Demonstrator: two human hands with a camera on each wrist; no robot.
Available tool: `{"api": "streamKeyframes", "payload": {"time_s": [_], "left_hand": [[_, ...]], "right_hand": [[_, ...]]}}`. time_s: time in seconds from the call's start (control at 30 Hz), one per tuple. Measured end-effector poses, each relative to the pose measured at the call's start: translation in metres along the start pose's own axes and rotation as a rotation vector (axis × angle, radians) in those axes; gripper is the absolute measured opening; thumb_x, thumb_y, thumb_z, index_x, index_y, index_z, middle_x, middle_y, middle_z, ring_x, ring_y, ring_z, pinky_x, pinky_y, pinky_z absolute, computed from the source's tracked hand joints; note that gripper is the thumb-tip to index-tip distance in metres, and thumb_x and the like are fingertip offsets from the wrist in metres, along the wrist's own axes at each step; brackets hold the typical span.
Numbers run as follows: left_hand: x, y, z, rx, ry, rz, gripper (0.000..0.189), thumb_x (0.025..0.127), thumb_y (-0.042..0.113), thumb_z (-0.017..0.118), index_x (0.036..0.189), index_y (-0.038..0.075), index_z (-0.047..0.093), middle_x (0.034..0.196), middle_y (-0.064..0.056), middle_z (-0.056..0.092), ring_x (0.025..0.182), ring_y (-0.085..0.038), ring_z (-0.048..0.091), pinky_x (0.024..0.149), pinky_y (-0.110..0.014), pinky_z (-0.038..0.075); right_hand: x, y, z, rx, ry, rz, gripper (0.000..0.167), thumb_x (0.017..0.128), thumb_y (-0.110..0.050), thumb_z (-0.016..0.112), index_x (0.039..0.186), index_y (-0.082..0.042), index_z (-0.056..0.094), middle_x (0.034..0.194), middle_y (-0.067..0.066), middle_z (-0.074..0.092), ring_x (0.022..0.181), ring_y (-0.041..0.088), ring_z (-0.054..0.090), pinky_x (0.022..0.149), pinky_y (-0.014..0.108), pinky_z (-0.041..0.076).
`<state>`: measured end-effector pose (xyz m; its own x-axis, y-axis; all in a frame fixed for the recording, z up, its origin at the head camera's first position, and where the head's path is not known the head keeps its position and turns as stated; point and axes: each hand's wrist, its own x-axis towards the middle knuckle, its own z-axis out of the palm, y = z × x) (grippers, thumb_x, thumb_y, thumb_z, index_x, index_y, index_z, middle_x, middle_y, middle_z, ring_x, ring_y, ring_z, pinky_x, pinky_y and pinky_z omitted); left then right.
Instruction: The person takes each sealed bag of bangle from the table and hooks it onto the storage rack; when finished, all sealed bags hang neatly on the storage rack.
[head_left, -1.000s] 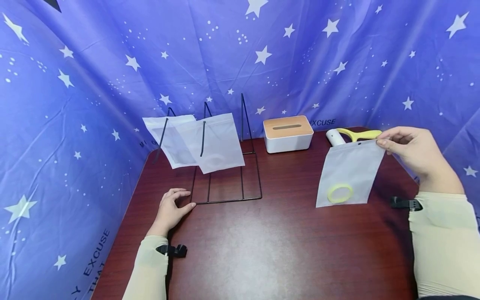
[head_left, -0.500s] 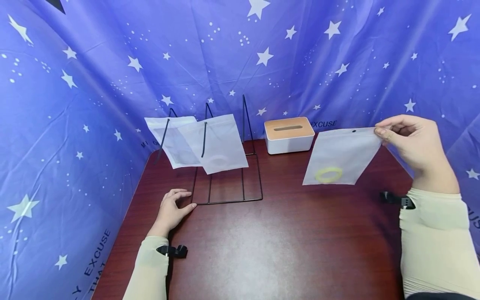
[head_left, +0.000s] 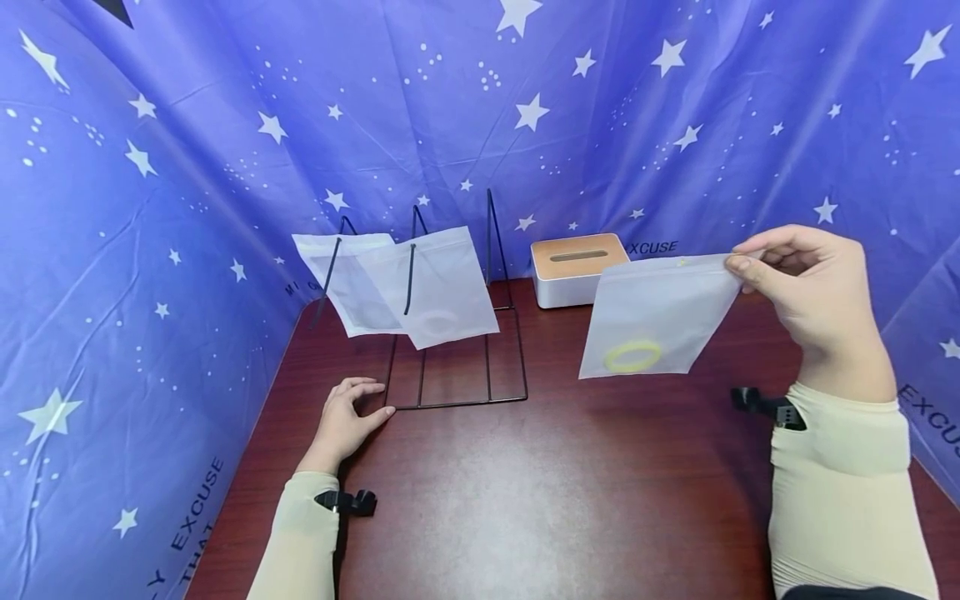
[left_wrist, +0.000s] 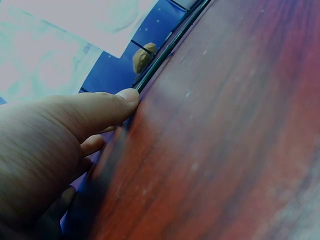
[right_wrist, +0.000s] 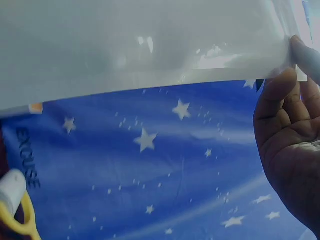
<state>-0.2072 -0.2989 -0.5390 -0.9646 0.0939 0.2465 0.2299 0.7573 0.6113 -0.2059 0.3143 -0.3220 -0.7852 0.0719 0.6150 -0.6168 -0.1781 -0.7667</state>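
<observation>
My right hand pinches the top right corner of a white translucent zip bag, held up above the table. A yellow ring shows through the bag near its bottom edge. My left hand holds the near left corner of a black wire rack, thumb on the front wire and fingers at the side wire. Two more white bags hang on the rack's prongs: the front bag shows a faint round shape low down, and the back bag is partly covered by it.
The rack's right prong carries no bag. Behind the held bag stands a white tissue box with a wooden lid, partly covered. A lint roller with a yellow handle lies at the back right. A starry blue curtain surrounds the table.
My right hand has lifted the bag and carried it leftward, so it now overlaps the tissue box and hides the lint roller in the head view. My left hand has stayed at the rack's corner.
</observation>
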Motion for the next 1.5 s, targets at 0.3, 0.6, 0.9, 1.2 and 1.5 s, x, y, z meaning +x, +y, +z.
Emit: {"api": "streamKeyframes", "payload": {"time_s": [0.3,0.6,0.9,1.2,1.5], "left_hand": [[0.000,0.000,0.000,-0.001,0.004,0.006,0.046,0.085,0.029,0.090,0.125,0.011,0.076,0.136,-0.010,0.062,0.131,-0.035,0.047,0.110,-0.056,0.033],[0.001,0.000,0.001,-0.007,0.009,0.008,0.045,0.084,0.028,0.090,0.124,0.010,0.076,0.135,-0.010,0.062,0.130,-0.035,0.048,0.109,-0.055,0.033],[0.002,0.001,-0.001,-0.002,0.022,0.034,0.047,0.084,0.027,0.090,0.125,0.009,0.075,0.132,-0.011,0.063,0.128,-0.036,0.050,0.107,-0.054,0.036],[0.015,0.040,-0.026,-0.065,0.192,0.106,0.037,0.087,0.022,0.087,0.121,0.010,0.075,0.119,-0.006,0.070,0.118,-0.029,0.063,0.099,-0.049,0.046],[0.017,0.109,-0.052,-0.213,0.366,0.249,0.021,0.087,0.012,0.084,0.108,0.010,0.079,0.099,0.002,0.075,0.093,-0.016,0.067,0.073,-0.026,0.051]], "right_hand": [[0.001,0.002,0.034,0.093,0.007,-0.039,0.016,0.081,0.032,0.065,0.096,0.032,0.059,0.076,0.021,0.072,0.054,0.023,0.065,0.053,0.027,0.056],[-0.002,0.011,0.058,0.139,0.031,-0.096,0.014,0.079,0.033,0.066,0.093,0.032,0.060,0.076,0.024,0.070,0.055,0.024,0.064,0.055,0.028,0.054],[-0.006,0.011,0.071,0.112,0.020,-0.087,0.014,0.080,0.030,0.068,0.093,0.030,0.062,0.076,0.021,0.071,0.054,0.021,0.061,0.051,0.026,0.050],[-0.007,0.011,0.081,0.098,-0.013,-0.099,0.013,0.080,0.029,0.068,0.092,0.029,0.062,0.077,0.019,0.070,0.051,0.018,0.055,0.046,0.024,0.042],[-0.008,0.010,0.097,0.059,-0.075,-0.083,0.013,0.082,0.026,0.070,0.093,0.026,0.065,0.079,0.018,0.070,0.055,0.018,0.054,0.047,0.024,0.039]]}}
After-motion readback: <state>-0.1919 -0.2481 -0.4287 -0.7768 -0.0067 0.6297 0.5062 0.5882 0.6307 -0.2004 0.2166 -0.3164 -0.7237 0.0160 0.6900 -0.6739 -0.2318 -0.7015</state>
